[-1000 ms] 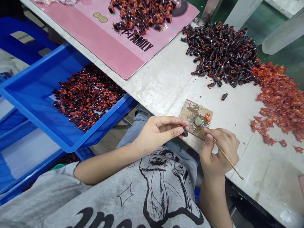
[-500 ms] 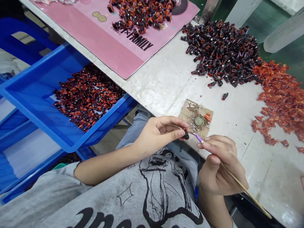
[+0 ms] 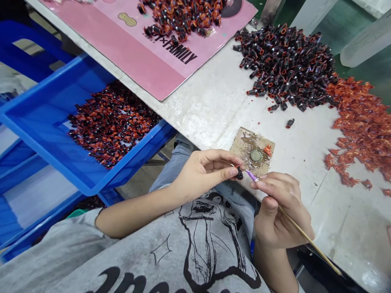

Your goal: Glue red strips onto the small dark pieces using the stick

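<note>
L hand pinches small blk piece; R hand grips thin stick, purple tip just beside it. Blk heap at bench far side, pile in blue tray.

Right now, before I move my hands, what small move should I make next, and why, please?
Probably bring the purple-tipped wooden stick slightly toward the small black piece. Your left hand pinches that piece, your right hand points the tip at it, and only a small gap seems to remain.
</note>
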The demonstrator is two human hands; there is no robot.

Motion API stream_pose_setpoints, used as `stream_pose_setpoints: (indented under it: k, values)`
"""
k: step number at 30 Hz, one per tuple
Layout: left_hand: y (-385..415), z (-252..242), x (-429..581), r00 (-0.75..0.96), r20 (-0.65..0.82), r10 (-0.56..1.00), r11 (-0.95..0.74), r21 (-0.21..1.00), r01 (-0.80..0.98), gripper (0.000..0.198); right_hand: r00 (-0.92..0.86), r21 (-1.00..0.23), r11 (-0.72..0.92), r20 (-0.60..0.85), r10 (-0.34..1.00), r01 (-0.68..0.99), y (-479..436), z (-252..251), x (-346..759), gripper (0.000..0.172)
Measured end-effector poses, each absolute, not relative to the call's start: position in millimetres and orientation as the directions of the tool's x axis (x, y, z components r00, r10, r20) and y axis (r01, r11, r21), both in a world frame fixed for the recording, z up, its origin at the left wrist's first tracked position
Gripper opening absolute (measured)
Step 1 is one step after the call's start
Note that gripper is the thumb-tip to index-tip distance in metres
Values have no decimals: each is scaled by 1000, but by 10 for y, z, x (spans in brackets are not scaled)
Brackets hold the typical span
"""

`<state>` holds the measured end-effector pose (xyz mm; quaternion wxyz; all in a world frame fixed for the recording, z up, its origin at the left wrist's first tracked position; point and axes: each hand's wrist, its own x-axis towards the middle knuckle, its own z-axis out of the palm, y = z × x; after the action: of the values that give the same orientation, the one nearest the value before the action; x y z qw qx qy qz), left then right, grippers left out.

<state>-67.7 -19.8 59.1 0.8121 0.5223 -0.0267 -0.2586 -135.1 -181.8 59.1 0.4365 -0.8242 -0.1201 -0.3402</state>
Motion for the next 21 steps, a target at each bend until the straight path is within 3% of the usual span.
stream_pose_setpoints:
  k: [8, 21]
  values:
    - [-179, 589, -670, 862, -235, -449, 292, 873, 390, 26, 751, -628, -613, 655, -84, 479, -1820, 602, -1353, 17]
    - [-191, 589, -673, 867, -224, -446, 353, 845, 400, 16, 744, -614, -633, 662, -88, 471, -1812, 589, -1343, 17]
